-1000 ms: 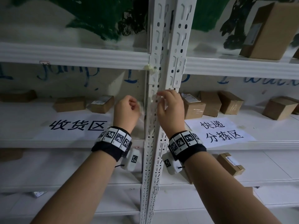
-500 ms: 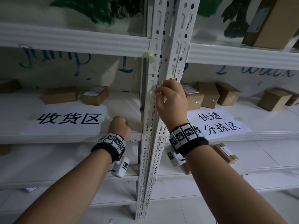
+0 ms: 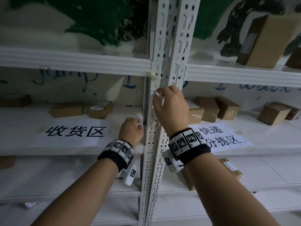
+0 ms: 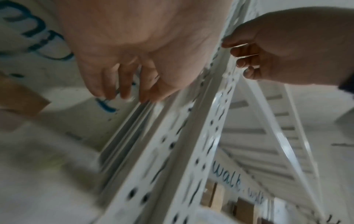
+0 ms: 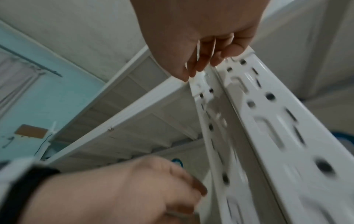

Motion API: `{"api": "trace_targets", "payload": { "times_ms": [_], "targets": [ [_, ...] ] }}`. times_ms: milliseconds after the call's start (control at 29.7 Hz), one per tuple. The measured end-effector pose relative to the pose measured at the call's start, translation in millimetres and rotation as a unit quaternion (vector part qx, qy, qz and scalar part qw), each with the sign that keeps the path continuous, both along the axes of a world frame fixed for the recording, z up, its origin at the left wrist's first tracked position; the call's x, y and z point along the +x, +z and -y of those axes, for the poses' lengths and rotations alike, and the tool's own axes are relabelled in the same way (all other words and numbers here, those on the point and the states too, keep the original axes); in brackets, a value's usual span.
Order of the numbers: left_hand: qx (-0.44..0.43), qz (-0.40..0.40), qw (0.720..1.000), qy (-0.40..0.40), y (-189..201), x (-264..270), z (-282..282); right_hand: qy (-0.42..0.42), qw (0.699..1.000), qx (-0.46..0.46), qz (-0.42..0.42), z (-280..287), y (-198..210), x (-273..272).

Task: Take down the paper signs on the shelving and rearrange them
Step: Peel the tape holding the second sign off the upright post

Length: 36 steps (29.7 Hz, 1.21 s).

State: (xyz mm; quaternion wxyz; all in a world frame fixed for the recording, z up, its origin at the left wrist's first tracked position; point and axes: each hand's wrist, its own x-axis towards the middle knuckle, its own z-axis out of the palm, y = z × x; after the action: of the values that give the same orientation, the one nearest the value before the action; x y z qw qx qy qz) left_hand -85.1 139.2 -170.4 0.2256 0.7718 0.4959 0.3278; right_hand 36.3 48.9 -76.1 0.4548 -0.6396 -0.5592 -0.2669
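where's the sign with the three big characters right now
In the head view the three-character paper sign lies flat on the middle shelf, left of the upright posts, just left of the left hand, in front of two small cardboard boxes.

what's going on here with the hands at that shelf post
A person stands at white shelving. Their right hand is up at the perforated upright, fingertips picking at something small and pale stuck on it, likely tape. Their left hand is lower, beside the post, fingers curled; whether it holds anything is unclear. Two paper signs lie flat on the shelf: one on the left, one on the right, with cardboard boxes behind.
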Motion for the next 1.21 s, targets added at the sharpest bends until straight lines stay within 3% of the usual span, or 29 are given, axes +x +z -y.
{"api": "trace_targets", "payload": {
  "times_ms": [67,135,270,371,540,742,911,1113,1214],
  "targets": [
    [0.005,0.161,0.987,-0.019,34.5,5.0,11.8,0.010,0.999,0.047,0.013,0.5,23.1,-3.9],
    [-0.047,0.336,0.940,-0.042,74.1,9.6,22.2,0.011,0.998,0.063,0.017,-2.7,45.7,-4.1],
    [0.004,0.443,0.896,-0.029,134.2,17.5,21.9,-0.012,0.999,-0.009,0.042,-14.6,68.4,3.1],
    [-0.008,0.442,0.896,-0.040,140.4,21.3,15.7,-0.020,0.997,-0.003,0.076,-20.5,64.0,7.7],
    [0.049,0.370,0.926,-0.048,139.1,22.3,22.4,-0.035,0.993,0.062,0.093,-29.6,51.0,11.8],
    [0.090,0.336,0.936,-0.046,140.2,24.1,18.1,-0.031,0.993,0.049,0.099,-36.0,43.5,12.3],
    [0.091,0.340,0.935,-0.041,137.3,23.0,14.8,0.016,0.998,0.047,0.032,-35.2,47.0,12.4],
    [0.092,0.339,0.935,-0.051,134.7,20.3,14.1,-0.001,0.990,0.118,0.079,-40.1,30.8,17.5],
    [0.079,0.331,0.939,-0.045,125.9,14.9,8.7,-0.005,0.992,0.095,0.088,-37.5,20.5,12.8]
  ]
}}
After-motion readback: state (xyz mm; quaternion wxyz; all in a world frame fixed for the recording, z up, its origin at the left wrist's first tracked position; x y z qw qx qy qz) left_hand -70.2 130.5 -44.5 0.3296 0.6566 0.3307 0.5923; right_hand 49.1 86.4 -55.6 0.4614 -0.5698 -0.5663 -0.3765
